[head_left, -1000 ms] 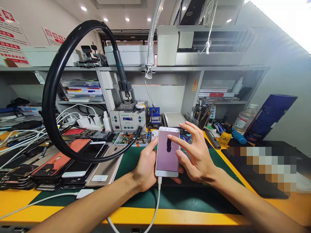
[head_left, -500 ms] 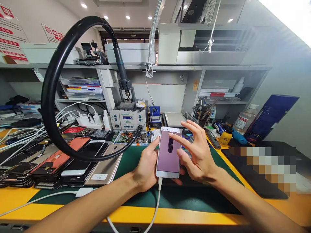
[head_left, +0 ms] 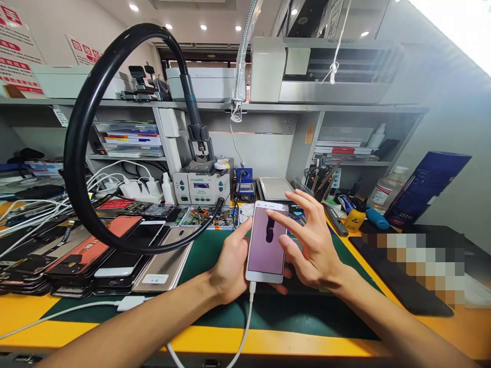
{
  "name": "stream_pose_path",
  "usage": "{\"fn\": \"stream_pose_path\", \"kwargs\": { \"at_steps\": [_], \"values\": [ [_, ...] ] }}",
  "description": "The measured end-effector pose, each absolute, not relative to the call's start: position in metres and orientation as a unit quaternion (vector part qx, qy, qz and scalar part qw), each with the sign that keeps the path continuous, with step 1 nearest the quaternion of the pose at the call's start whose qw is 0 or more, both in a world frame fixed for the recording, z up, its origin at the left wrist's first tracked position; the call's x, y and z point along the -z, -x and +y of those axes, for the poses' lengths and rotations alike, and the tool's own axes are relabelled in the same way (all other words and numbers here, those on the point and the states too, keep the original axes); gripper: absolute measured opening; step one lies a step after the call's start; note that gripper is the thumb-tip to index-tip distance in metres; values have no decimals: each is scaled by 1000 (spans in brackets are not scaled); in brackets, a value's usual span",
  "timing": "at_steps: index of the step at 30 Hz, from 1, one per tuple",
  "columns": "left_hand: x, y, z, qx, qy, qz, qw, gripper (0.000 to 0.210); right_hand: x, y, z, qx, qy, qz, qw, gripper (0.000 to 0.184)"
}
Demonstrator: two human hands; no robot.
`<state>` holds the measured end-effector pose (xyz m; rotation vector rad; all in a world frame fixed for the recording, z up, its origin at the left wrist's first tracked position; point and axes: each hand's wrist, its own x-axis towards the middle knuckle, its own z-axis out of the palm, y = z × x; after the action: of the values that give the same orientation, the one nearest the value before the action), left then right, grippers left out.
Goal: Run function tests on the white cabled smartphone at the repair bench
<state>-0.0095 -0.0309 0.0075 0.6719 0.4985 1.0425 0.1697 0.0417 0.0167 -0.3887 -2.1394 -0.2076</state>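
A white smartphone is held upright, tilted slightly back, with its screen lit a plain purplish pink. My left hand grips it from the left side, its fingers passing behind the phone and partly hidden. Over the upper screen, my right hand has its index fingertip at the glass, with the other fingers spread and nothing held. A dark shape below that fingertip looks like its reflection. From the phone's bottom edge a white charging cable runs down past the table's front.
Rows of phones lie at the left on a green mat. Behind them stands a hot-air rework station with a thick black looping hose. A yellow bottle and a black pad are at the right.
The view has shifted very slightly. Both hands keep their places on the phone, and the right index finger stays at the upper screen.
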Motion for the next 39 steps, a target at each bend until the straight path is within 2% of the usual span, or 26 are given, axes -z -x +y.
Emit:
{"fn": "stream_pose_path", "kwargs": {
  "at_steps": [9, 35, 39],
  "values": [
    [-5, 9, -31, -474, -313, 227, 791, 69, -17, -170, 41, 81, 162, -871, 457, 45],
    [-2, 7, -30, -453, -335, 216, 797, 79, -18, -170, 40, 74, 156, -874, 455, 48],
    [-4, 5, -32, -463, -315, 225, 797, 76, -19, -169, 40, 71, 156, -875, 453, 47]
  ]
}}
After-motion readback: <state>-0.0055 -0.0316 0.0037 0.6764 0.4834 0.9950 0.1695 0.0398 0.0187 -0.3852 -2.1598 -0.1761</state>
